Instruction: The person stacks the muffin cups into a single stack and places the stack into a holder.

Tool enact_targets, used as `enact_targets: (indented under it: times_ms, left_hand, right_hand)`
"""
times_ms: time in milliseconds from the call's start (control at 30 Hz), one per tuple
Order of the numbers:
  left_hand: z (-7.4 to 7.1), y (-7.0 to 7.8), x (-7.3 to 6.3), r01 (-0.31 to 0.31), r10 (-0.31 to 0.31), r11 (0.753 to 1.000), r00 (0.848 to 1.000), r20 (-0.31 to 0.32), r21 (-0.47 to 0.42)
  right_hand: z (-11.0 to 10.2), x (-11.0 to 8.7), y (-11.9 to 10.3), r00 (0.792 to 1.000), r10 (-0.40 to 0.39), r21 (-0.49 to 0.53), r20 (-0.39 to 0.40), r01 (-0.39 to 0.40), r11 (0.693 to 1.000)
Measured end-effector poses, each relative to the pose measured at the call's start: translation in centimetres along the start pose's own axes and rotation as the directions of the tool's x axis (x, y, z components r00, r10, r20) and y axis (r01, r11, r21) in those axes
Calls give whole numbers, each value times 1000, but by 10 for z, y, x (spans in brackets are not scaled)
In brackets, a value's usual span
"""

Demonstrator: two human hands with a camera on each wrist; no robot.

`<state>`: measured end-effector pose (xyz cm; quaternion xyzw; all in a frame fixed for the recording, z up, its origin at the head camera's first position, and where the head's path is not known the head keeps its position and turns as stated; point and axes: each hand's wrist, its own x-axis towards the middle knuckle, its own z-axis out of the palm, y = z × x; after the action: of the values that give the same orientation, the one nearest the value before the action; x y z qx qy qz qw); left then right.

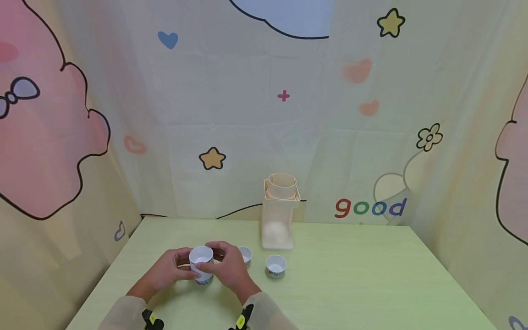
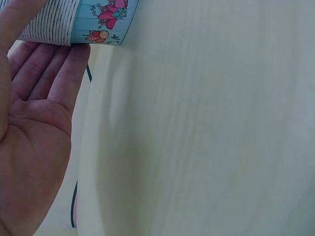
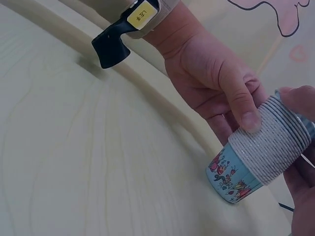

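A stack of nested paper cups [image 1: 202, 270], pale blue with red fruit-like prints on the lowest cup, is held between both hands above the near left of the table. My left hand [image 1: 171, 266] grips its left side, the thumb [image 3: 242, 105] lying along the stacked rims in the right wrist view. My right hand [image 1: 230, 270] holds the stack near its top from the other side, thumb across the front. Just beyond the right hand stands a small paper cup [image 1: 246, 255], partly hidden by that hand. Another paper cup [image 1: 276, 266] stands upright to its right.
At the back of the table [image 1: 363, 270] stands a cream-coloured holder [image 1: 277, 229] with a round tube [image 1: 282, 187] at its top. A printed curtain [image 1: 247, 91] hangs behind the table and along both sides.
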<state>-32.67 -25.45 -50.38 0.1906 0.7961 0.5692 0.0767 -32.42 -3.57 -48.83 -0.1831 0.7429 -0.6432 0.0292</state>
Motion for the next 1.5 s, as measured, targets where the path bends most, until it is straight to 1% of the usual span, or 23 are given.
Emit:
enact_targets:
  times_ms: [167,333,533,700,867,1067,1200,1367,1433,1500]
  left_hand:
    - [0,-1,0,-7,7,1000,1000,3,-1]
    - [0,-1,0,2,-2,1000,1000,-1,0]
    - [0,-2,1,15,-15,1000,1000,-16,10]
    - [0,-4,1,8,-8,1000,1000,-17,1]
    - [0,-5,2,1,-1,1000,1000,-14,4]
    - [0,-3,1,6,-6,1000,1000,-19,7]
    - [0,-3,1,15,-15,1000,1000,-23,1]
    - [1,-2,1,8,-9,1000,1000,-21,-9]
    - [1,-1,1,5,-6,1000,1000,-17,-11]
    - [1,-1,0,6,-6,1000,1000,-19,-15]
  right_hand:
    - [0,-1,3,1000,-5,19,6,5,1000]
    - [0,-2,4,1000,-8,37,13,7,999]
    - [2,-3,7,1000,4,30,-2,-4,1000]
    - [3,-3,10,1000,8,35,-14,-8,999]
    - [3,-4,12,1000,-4,41,-17,4,999]
    - [-3,-7,15,999,-43,44,-19,43,998]
    - [-14,-12,15,996,-77,64,-51,80,995]
    - [-35,-20,15,988,-84,62,-129,93,994]
    - [-45,-23,16,981,-84,49,-173,94,994]
    - [-55,-26,17,970,-101,21,-222,109,994]
